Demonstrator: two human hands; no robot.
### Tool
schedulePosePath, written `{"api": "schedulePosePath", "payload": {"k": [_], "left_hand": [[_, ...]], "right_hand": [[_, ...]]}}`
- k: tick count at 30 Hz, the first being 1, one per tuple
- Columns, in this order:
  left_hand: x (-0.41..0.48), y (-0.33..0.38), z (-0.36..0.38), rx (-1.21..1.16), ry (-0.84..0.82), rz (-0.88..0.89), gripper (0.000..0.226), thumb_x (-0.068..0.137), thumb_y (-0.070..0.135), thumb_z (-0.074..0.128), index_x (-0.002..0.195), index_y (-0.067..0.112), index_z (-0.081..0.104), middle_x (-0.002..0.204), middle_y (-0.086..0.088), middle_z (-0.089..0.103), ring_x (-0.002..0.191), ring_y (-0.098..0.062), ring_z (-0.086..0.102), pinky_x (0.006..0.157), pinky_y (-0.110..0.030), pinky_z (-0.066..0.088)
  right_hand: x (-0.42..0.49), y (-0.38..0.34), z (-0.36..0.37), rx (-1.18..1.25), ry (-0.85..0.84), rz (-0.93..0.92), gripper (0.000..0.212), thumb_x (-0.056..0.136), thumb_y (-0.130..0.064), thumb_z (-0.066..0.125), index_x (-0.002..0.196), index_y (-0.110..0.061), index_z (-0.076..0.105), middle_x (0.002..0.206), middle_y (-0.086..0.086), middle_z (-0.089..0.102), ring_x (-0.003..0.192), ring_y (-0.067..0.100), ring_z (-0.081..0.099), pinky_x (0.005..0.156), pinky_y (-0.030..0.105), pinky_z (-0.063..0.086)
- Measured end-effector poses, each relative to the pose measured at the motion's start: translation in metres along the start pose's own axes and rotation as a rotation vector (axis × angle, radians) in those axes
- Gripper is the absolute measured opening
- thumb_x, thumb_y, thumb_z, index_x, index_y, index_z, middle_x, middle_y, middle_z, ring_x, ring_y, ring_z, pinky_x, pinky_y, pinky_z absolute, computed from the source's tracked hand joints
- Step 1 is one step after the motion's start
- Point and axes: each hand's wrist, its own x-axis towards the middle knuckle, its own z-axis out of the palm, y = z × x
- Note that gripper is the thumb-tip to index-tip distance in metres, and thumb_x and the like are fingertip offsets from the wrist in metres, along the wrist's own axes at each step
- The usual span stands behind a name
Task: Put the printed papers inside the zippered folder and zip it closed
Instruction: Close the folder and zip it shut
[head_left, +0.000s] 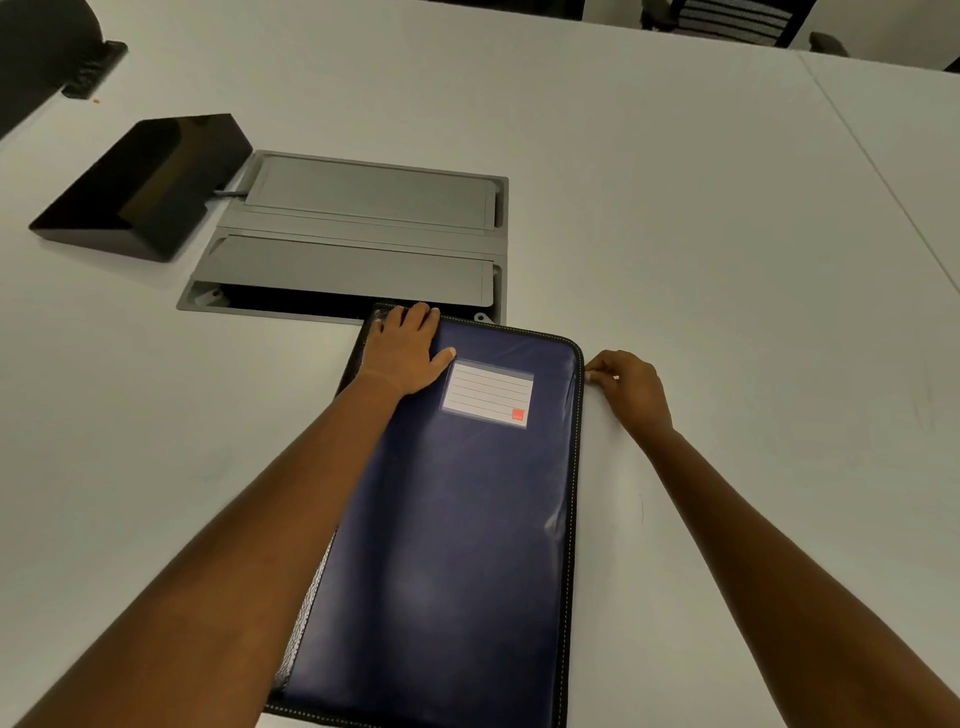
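A dark blue zippered folder (457, 530) lies flat on the white table, its cover down, with a lined label pocket (487, 394) near its far end. My left hand (402, 349) rests flat, fingers spread, on the folder's far left corner. My right hand (628, 387) is at the folder's far right edge, fingertips pinched on the small zipper pull (590, 375) by the rounded corner. A strip of pale sheets, likely the papers (306, 608), shows at the folder's left edge under my left forearm.
A grey cable hatch (358, 234) is set into the table just beyond the folder, its near flap open. A black wedge-shaped device (140, 187) sits to its left. Chairs (727, 21) stand at the table's far side.
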Motion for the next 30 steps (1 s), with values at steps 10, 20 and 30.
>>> {"api": "schedulePosePath", "payload": {"k": [10, 20, 30], "left_hand": [[-0.007, 0.001, 0.004, -0.033, 0.022, -0.007, 0.068, 0.091, 0.052, 0.042, 0.147, 0.020, 0.020, 0.155, -0.007, 0.018, 0.141, -0.033, 0.015, 0.116, -0.053, 0.009], [-0.030, -0.002, 0.036, -0.186, 0.093, -0.054, 0.066, 0.089, 0.052, 0.045, 0.145, 0.024, 0.023, 0.154, -0.003, 0.018, 0.144, -0.032, 0.003, 0.111, -0.063, -0.003], [-0.029, -0.003, 0.041, -0.221, 0.108, -0.047, 0.068, 0.090, 0.053, 0.043, 0.146, 0.023, 0.020, 0.156, 0.000, 0.017, 0.145, -0.030, -0.001, 0.110, -0.063, -0.006]], "right_hand": [[-0.004, -0.003, 0.000, -0.032, -0.009, 0.001, 0.012, 0.085, -0.004, 0.055, 0.086, -0.004, 0.066, 0.097, 0.016, 0.067, 0.091, 0.027, 0.058, 0.073, 0.028, 0.037], [0.003, -0.006, 0.007, -0.178, 0.031, -0.011, 0.013, 0.086, -0.006, 0.054, 0.089, -0.004, 0.066, 0.098, 0.015, 0.067, 0.089, 0.029, 0.060, 0.070, 0.027, 0.037], [0.047, -0.034, 0.009, -0.419, -0.180, -0.199, 0.016, 0.089, -0.007, 0.050, 0.093, -0.006, 0.065, 0.102, 0.013, 0.067, 0.090, 0.029, 0.061, 0.069, 0.027, 0.039]]}}
